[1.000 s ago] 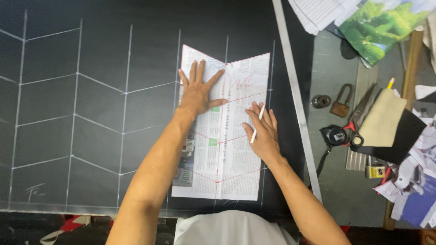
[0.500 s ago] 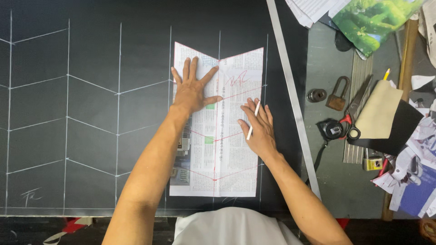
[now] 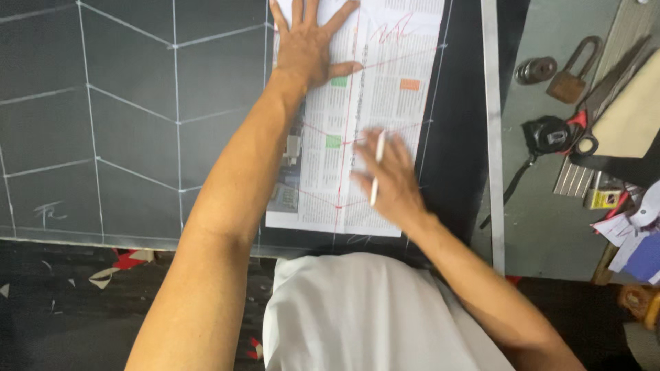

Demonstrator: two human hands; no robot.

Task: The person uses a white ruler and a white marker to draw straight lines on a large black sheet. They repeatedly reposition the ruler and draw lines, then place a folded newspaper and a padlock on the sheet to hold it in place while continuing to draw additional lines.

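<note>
A dark cloth (image 3: pixel 130 124) crossed by white chalk lines is covering the table, and a newspaper pattern (image 3: pixel 385 110) marked with red lines is lying on its right part. A long metal ruler (image 3: pixel 492 137) is lying just right of the newspaper pattern. The left hand (image 3: pixel 309 45) is pressing flat on the paper's upper part, fingers spread apart. The right hand (image 3: pixel 388 180) is resting on the lower part, blurred, fingers pinching a white chalk stick (image 3: pixel 377 168).

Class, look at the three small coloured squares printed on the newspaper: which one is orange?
The orange square is the rightmost, right of the red centre line; the two green ones lie left of it.
</note>
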